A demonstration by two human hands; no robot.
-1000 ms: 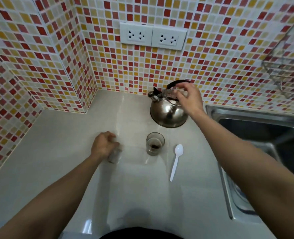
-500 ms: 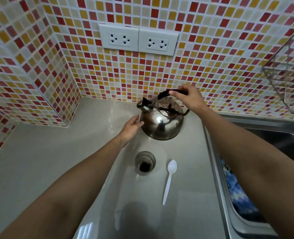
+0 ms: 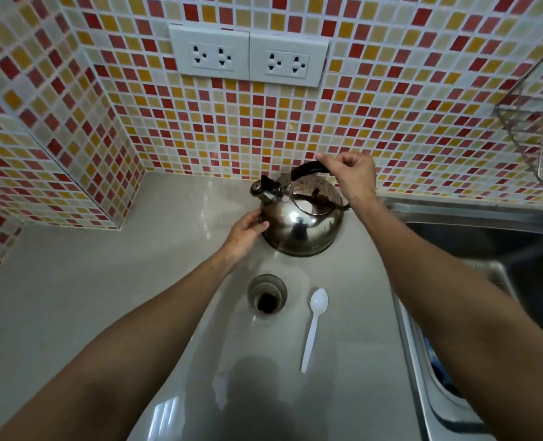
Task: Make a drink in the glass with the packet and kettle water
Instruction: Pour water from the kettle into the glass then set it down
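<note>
A shiny steel kettle (image 3: pixel 302 227) with a black handle stands on the counter near the tiled back wall. My right hand (image 3: pixel 353 176) is closed around the black handle at its top. My left hand (image 3: pixel 246 232) rests flat against the kettle's left side, below the spout, fingers apart. In front of the kettle stands a smoky glass (image 3: pixel 267 296) with dark powder at its bottom. A white plastic spoon (image 3: pixel 313 326) lies to the right of the glass. No packet is in sight.
The pale counter (image 3: pixel 72 297) runs left to a tiled corner. A steel sink (image 3: pixel 486 249) borders the counter on the right. Two wall sockets (image 3: pixel 248 57) sit above the kettle, and a wire rack (image 3: pixel 537 138) hangs at the right.
My left hand left the spot beside the glass and moved up to the kettle's side. My right hand stayed on the handle. My head has leaned closer.
</note>
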